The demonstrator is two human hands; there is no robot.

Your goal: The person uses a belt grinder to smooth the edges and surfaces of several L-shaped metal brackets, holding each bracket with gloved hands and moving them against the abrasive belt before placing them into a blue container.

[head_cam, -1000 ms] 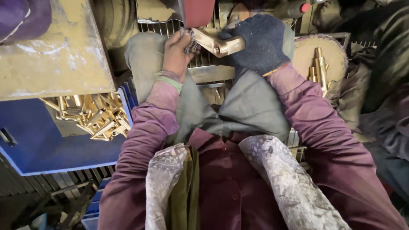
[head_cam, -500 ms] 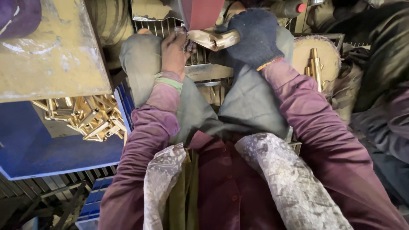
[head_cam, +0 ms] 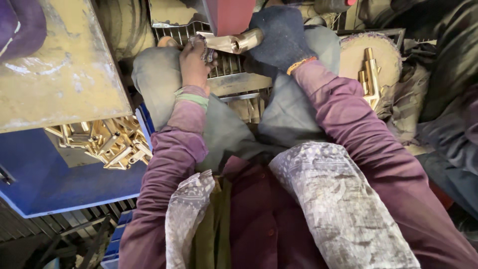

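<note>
At the frame's left I see the blue crate of brass parts; at top centre my gloved right hand grips one brass fitting, long axis left-right. My bare left hand pinches its left end.

The brass fitting lies at the top centre, held between the left hand on its left end and the gloved right hand on its right end. A metal grate sits directly below and behind the fitting, between the person's knees. A tray at the left holds a heap of brass parts, partly under a flat board. At the right, more brass pieces rest on a round block.
</note>
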